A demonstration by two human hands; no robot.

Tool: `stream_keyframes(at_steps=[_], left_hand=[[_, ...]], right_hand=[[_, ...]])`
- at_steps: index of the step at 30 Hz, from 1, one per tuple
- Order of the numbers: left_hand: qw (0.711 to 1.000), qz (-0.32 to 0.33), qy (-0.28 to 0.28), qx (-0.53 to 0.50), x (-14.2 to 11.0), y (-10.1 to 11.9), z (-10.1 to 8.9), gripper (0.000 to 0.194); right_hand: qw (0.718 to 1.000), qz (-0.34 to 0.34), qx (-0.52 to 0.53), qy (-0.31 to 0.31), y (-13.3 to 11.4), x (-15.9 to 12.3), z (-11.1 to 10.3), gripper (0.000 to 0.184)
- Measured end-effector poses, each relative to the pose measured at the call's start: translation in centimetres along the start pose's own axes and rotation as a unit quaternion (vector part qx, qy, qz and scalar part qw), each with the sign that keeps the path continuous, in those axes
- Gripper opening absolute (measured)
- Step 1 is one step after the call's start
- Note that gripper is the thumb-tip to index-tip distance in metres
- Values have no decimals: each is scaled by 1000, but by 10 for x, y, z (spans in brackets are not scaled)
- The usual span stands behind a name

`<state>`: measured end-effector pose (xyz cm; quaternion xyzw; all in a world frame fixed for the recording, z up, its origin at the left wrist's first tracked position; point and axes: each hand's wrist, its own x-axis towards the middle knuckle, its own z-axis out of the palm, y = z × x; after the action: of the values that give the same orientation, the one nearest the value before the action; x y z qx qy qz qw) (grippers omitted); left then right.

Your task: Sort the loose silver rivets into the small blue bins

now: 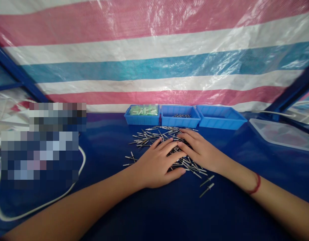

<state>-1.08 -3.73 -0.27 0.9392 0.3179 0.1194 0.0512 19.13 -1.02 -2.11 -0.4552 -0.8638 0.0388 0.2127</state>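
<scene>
A loose pile of silvery pop rivets is spread over the dark blue tabletop. My left hand lies palm down across the pile's near left side, its fingers spread over the rivets. From the right, my right hand rests on the pile too, fingers apart, and its tips come close to the left fingers. Neither hand visibly grips anything; what lies under the palms is hidden. Two single rivets lie apart at the near right, and a few others lie to the left.
Behind the pile stand three blue bins: the left bin holds green-and-white pieces, the middle bin some rivets, the right bin nothing visible. A clear plastic tray sits at right. A white cable loops at left beside a blurred-out area.
</scene>
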Motion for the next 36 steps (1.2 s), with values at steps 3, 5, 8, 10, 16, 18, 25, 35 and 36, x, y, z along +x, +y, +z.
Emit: stream_keyframes(at_steps=[3, 5, 8, 10, 16, 18, 25, 35, 36], left_hand=[[1000, 2, 27, -11, -1, 1, 2, 43], [999, 5, 38, -13, -1, 1, 2, 43], [998, 11, 53, -11, -2, 1, 3, 41], [998, 13, 57, -4, -1, 2, 4, 39], [994, 44, 77, 65, -1, 7, -4, 47], [994, 28, 75, 75, -10, 7, -12, 51], [978, -183, 63, 78, -77, -22, -19, 76], [966, -256, 21, 32, -66, -35, -6, 99], [967, -251, 20, 28, -63, -35, -6, 101]], right_hand=[[999, 2, 27, 37, -5, 3, -1, 31], [998, 2, 41, 50, -7, 4, 0, 23], [996, 6, 56, 63, -8, 5, 1, 18], [994, 8, 57, 88, -10, 6, -1, 18], [975, 32, 56, 210, -22, 7, -38, 23], [966, 74, 87, 232, -29, 1, -54, 26], [992, 94, -3, 80, -32, -71, -54, 71], [989, 59, -132, -34, -21, -91, -19, 104], [990, 55, -129, -35, -20, -86, -17, 105]])
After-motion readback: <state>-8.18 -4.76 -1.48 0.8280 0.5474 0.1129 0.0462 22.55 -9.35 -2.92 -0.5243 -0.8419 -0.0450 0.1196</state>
